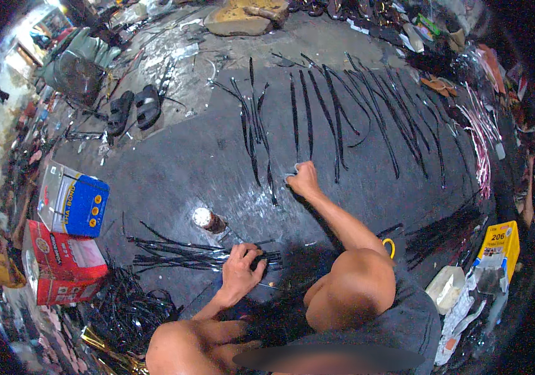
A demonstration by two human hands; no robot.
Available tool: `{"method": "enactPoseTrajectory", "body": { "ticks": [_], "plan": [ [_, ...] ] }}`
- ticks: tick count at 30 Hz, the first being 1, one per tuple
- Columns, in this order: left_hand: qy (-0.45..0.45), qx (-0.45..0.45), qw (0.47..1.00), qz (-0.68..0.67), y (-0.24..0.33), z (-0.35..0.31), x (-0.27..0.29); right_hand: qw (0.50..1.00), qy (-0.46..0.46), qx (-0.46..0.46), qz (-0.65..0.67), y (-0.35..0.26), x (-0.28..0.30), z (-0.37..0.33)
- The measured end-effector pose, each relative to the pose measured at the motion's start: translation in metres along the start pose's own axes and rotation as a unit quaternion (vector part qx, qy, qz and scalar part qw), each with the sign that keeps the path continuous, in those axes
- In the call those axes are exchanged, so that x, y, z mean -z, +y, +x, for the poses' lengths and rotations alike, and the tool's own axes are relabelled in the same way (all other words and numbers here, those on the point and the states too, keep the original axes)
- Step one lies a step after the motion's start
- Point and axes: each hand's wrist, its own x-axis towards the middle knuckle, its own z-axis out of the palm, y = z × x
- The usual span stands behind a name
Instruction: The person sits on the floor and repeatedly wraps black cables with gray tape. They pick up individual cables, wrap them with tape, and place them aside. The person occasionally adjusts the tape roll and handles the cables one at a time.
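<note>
Just above the middle of the frame, the right hand (305, 179) sits with its fingers curled in at the lower end of one of the spread black strips (310, 115); something pale shows at the fingertips, but I cannot tell what it is or whether it is gripped. These strips lie apart or crossing across the upper centre and upper right of the dark sheet (155, 169). At lower centre, the left hand (240, 274) bends its fingers over the right part of a bundle of black strips (173, 257); whether it grasps them or only rests there, I cannot tell. Just above that bundle is a brownish container (217, 224) with a whitish top. At left, a blue-and-white box (86, 206) stands on a red box (67, 269); black sandals (148, 107) lie upper left.
</note>
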Motion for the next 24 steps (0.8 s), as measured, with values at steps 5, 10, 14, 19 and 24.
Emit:
{"method": "enactPoseTrajectory", "body": {
  "ticks": [5, 10, 14, 19, 24],
  "plan": [
    [-0.012, -0.012, 0.999, -0.036, -0.011, 0.013, -0.002, 0.974, -0.113, -0.116, 0.157, -0.001, 0.029, -0.002],
    [0.017, -0.075, 0.994, -0.077, 0.006, 0.032, -0.002, 0.732, -0.297, -0.332, 0.516, -0.023, 0.054, -0.078],
    [-0.071, -0.172, 0.981, -0.060, 0.014, 0.038, -0.019, 0.551, -0.349, -0.409, 0.638, 0.018, 0.051, -0.137],
    [-0.035, -0.279, 0.960, -0.018, -0.019, 0.018, -0.033, 0.593, -0.369, -0.432, 0.570, -0.028, 0.073, -0.141],
    [0.032, 0.072, 0.957, -0.278, 0.020, 0.026, -0.004, 0.911, -0.247, 0.177, 0.279, -0.044, 0.093, -0.117]
  ]
}}
